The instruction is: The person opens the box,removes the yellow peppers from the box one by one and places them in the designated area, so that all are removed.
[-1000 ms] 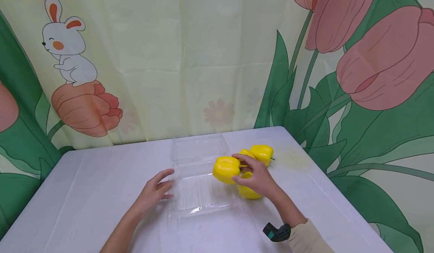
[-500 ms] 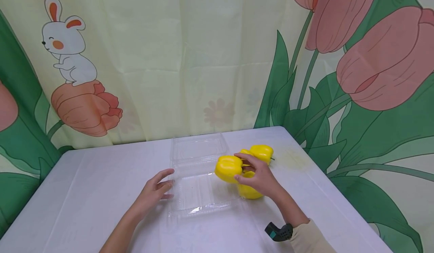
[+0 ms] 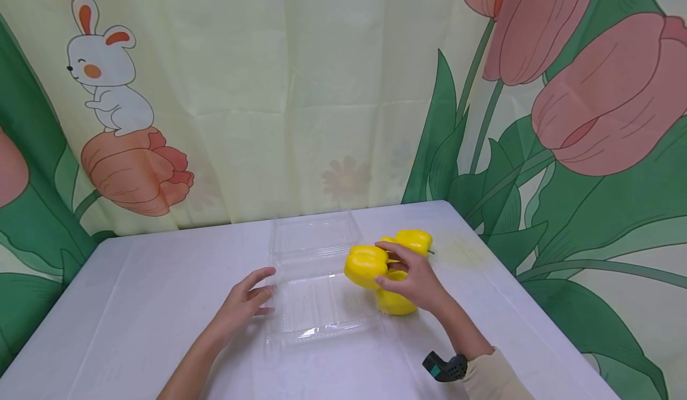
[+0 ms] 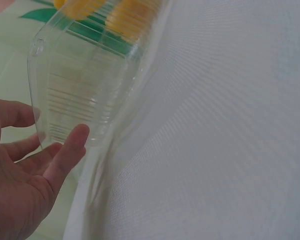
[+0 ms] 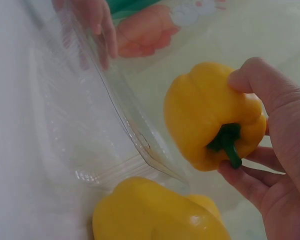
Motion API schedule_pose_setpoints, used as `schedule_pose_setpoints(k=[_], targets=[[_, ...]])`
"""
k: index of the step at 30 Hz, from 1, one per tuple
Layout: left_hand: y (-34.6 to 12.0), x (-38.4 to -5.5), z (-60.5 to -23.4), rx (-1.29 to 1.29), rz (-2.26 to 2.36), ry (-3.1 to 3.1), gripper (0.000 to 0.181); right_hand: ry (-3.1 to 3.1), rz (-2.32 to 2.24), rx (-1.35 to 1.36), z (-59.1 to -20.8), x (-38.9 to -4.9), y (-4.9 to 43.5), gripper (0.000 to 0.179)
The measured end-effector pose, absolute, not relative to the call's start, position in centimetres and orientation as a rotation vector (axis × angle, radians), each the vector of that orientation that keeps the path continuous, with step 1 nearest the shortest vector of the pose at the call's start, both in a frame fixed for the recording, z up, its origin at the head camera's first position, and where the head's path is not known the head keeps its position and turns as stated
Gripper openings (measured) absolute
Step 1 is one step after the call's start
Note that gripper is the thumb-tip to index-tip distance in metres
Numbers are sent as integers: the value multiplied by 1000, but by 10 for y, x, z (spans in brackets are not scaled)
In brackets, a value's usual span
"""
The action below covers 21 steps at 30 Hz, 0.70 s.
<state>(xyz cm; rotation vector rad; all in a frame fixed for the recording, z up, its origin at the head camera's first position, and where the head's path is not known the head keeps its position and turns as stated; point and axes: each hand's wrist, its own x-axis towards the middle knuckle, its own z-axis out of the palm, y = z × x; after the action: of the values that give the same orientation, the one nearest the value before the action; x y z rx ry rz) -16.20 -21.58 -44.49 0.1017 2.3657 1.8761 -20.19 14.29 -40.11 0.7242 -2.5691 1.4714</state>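
In the head view my right hand (image 3: 415,278) grips a yellow bell pepper (image 3: 366,266) above the right edge of an open clear plastic clamshell box (image 3: 300,304). The right wrist view shows this pepper (image 5: 205,110) with its green stem towards the palm, thumb on one side and fingers on the other. At the box's left side is my left hand (image 3: 243,304), its fingers spread and slightly bent. In the left wrist view these fingertips (image 4: 27,116) touch or nearly touch the box's wall (image 4: 72,90). The box's lid (image 3: 313,233) lies folded back behind the tray.
More yellow bell peppers sit right of the box: one in front (image 3: 397,301), one at the back (image 3: 415,241), and another partly hidden behind my right hand. All stand on a table with a white cloth (image 3: 161,304). A printed curtain (image 3: 333,90) hangs behind it.
My right hand has drifted slightly to the right, carrying the held pepper with it. The left hand and the box have stayed where they were.
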Motion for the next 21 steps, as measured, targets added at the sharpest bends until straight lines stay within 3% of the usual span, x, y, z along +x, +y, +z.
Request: schedule_pose_setpoints(k=[21], targets=[[-216,-162,-445,101,1882,2360,49,-2588,1395,669,-399,-202,153,62]])
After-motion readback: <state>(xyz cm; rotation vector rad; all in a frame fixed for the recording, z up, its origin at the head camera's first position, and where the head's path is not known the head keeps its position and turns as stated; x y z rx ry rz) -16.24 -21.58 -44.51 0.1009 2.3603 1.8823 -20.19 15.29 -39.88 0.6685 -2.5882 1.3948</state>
